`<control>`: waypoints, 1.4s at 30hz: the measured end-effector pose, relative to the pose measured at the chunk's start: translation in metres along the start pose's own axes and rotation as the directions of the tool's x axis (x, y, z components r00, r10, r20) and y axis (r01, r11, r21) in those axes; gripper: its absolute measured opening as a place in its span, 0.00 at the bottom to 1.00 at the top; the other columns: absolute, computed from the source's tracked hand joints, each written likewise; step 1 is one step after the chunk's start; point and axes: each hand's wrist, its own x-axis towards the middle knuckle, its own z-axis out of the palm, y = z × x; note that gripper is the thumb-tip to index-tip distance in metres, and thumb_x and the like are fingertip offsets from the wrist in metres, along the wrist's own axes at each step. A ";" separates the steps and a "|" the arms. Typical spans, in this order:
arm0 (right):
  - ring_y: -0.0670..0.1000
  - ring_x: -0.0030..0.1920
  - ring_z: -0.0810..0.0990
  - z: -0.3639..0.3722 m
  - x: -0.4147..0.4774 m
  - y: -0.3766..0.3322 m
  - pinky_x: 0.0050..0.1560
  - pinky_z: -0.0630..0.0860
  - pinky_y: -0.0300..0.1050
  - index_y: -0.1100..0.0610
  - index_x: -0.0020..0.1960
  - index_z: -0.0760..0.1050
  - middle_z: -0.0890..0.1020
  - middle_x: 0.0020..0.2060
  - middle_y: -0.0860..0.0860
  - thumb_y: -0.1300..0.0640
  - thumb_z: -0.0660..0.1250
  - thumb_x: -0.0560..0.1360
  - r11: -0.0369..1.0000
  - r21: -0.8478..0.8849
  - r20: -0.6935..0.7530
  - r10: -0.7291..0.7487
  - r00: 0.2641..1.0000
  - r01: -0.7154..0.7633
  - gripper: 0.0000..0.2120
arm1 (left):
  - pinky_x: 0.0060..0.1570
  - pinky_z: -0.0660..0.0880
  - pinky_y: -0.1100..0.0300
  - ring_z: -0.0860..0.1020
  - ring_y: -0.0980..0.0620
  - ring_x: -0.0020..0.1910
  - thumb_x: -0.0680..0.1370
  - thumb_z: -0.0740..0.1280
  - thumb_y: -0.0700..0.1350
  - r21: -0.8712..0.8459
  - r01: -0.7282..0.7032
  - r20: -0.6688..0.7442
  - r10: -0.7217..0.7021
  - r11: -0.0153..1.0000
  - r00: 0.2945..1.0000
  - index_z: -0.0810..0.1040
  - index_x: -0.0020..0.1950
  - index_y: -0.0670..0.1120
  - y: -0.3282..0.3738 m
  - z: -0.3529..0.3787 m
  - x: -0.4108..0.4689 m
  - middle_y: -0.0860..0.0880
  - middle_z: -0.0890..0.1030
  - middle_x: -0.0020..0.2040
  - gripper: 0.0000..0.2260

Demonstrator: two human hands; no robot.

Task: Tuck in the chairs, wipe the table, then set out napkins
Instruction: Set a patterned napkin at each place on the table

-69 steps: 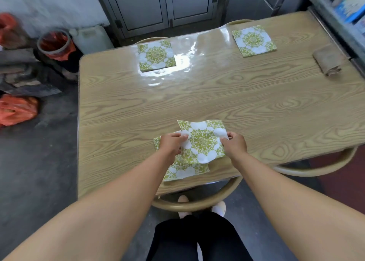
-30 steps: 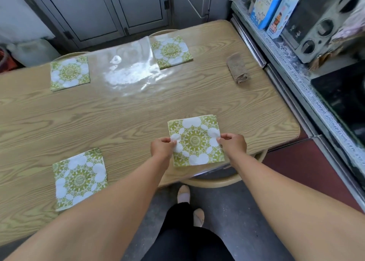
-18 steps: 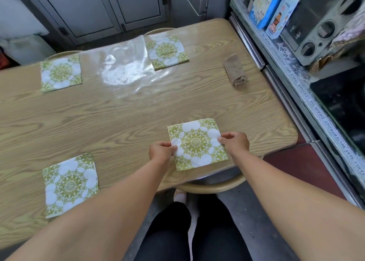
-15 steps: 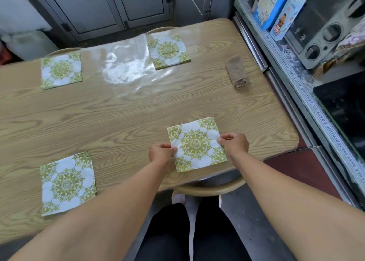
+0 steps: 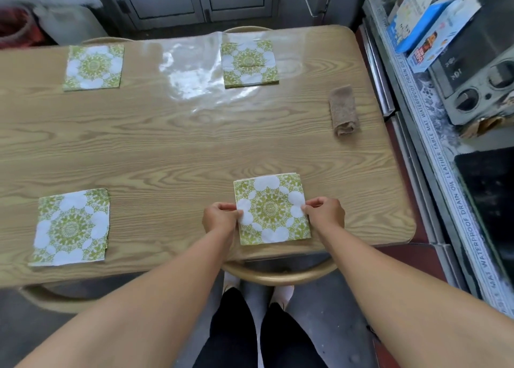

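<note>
Since half a second ago almost nothing has shifted: both hands keep their places at the napkin (image 5: 272, 209) and only the view has tilted a little. It lies flat at the near right place on the table (image 5: 172, 145), squared to the edge, directly above the tucked-in chair (image 5: 278, 274) whose curved back shows just below the tabletop. That seems to be the reason for the spot: one napkin in front of each seat.

Left hand (image 5: 219, 221) pinches the napkin's left edge between thumb and fingertips; right hand (image 5: 325, 214) pinches the right edge the same way. Holding both sides lets the person nudge it straight without creasing the thin paper.

Three more napkins are already set: near left (image 5: 71, 227), far left (image 5: 94, 67) and far right (image 5: 249, 63), each before a chair back, though the far ones are only partly visible. A folded brown cloth (image 5: 343, 110) rests near the right end, well apart from every napkin, probably set aside after wiping. Judging by this layout, the last napkin only needs releasing.
</note>
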 end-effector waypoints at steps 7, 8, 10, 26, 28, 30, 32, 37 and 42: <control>0.50 0.40 0.80 -0.007 0.010 0.001 0.46 0.77 0.44 0.53 0.41 0.81 0.83 0.40 0.48 0.57 0.73 0.70 1.000 -0.030 0.060 -0.002 0.998 0.003 0.02 | 0.48 0.82 0.51 0.83 0.46 0.43 0.72 0.74 0.37 0.050 0.001 -0.074 0.003 0.999 0.997 0.80 0.43 0.42 -0.003 0.009 -0.007 0.44 0.84 0.45 0.04; 0.50 0.40 0.80 -0.007 0.010 0.002 0.45 0.76 0.44 0.52 0.40 0.80 0.83 0.40 0.48 0.57 0.73 0.70 1.000 -0.028 0.066 -0.003 0.998 0.005 0.02 | 0.49 0.82 0.50 0.83 0.46 0.43 0.72 0.74 0.37 0.050 0.004 -0.076 0.000 0.999 0.997 0.80 0.43 0.42 -0.004 0.010 -0.008 0.44 0.84 0.45 0.04; 0.50 0.38 0.79 -0.007 0.011 0.002 0.45 0.78 0.47 0.52 0.39 0.80 0.83 0.38 0.48 0.57 0.74 0.70 1.000 -0.010 0.078 0.001 0.997 0.000 0.03 | 0.48 0.82 0.50 0.83 0.46 0.43 0.72 0.74 0.37 0.047 0.003 -0.089 0.001 0.999 0.996 0.80 0.42 0.42 -0.005 0.010 -0.009 0.44 0.84 0.44 0.04; 0.53 0.38 0.78 -0.004 0.014 0.001 0.46 0.79 0.50 0.51 0.33 0.79 0.83 0.36 0.49 0.56 0.76 0.68 0.999 -0.024 0.115 0.042 0.992 -0.039 0.08 | 0.50 0.82 0.47 0.84 0.44 0.45 0.71 0.73 0.32 -0.107 0.003 -0.064 -0.010 0.994 0.998 0.79 0.42 0.42 -0.013 0.007 -0.007 0.43 0.84 0.45 0.07; 0.52 0.38 0.78 -0.003 0.013 0.001 0.45 0.78 0.49 0.51 0.33 0.79 0.83 0.36 0.49 0.56 0.76 0.67 0.999 -0.018 0.112 0.046 0.993 -0.044 0.08 | 0.50 0.82 0.48 0.84 0.44 0.45 0.71 0.73 0.31 -0.108 0.009 -0.075 -0.017 0.994 0.997 0.78 0.42 0.42 -0.012 0.008 -0.007 0.44 0.84 0.44 0.08; 0.53 0.38 0.79 -0.002 0.013 0.000 0.46 0.79 0.49 0.51 0.32 0.79 0.83 0.36 0.49 0.56 0.75 0.68 0.999 -0.009 0.103 0.053 0.993 -0.052 0.08 | 0.49 0.82 0.48 0.84 0.45 0.44 0.71 0.73 0.31 -0.116 0.016 -0.081 -0.025 0.993 0.996 0.78 0.42 0.42 -0.011 0.009 -0.006 0.43 0.84 0.44 0.08; 0.53 0.40 0.80 -0.002 0.013 -0.001 0.48 0.80 0.50 0.50 0.32 0.78 0.83 0.36 0.48 0.56 0.75 0.68 0.998 -0.001 0.086 0.062 0.994 -0.062 0.09 | 0.50 0.82 0.49 0.83 0.45 0.45 0.71 0.73 0.31 -0.120 0.020 -0.084 -0.031 0.993 0.996 0.78 0.41 0.42 -0.010 0.009 -0.005 0.43 0.84 0.44 0.08; 0.53 0.41 0.81 -0.001 0.015 -0.002 0.49 0.80 0.50 0.50 0.32 0.77 0.81 0.35 0.47 0.56 0.75 0.69 0.995 0.033 0.065 0.091 0.994 -0.093 0.10 | 0.50 0.81 0.49 0.83 0.44 0.45 0.70 0.74 0.31 -0.167 0.054 -0.088 -0.069 0.984 0.994 0.79 0.41 0.42 -0.007 0.011 -0.004 0.43 0.84 0.44 0.08; 0.54 0.43 0.82 0.002 0.017 -0.003 0.51 0.81 0.51 0.52 0.31 0.78 0.83 0.38 0.48 0.57 0.77 0.67 0.987 0.092 0.047 0.131 0.990 -0.135 0.10 | 0.49 0.82 0.49 0.84 0.45 0.43 0.69 0.75 0.31 -0.219 0.099 -0.103 -0.124 0.971 0.987 0.78 0.40 0.43 -0.004 0.013 0.000 0.43 0.84 0.44 0.09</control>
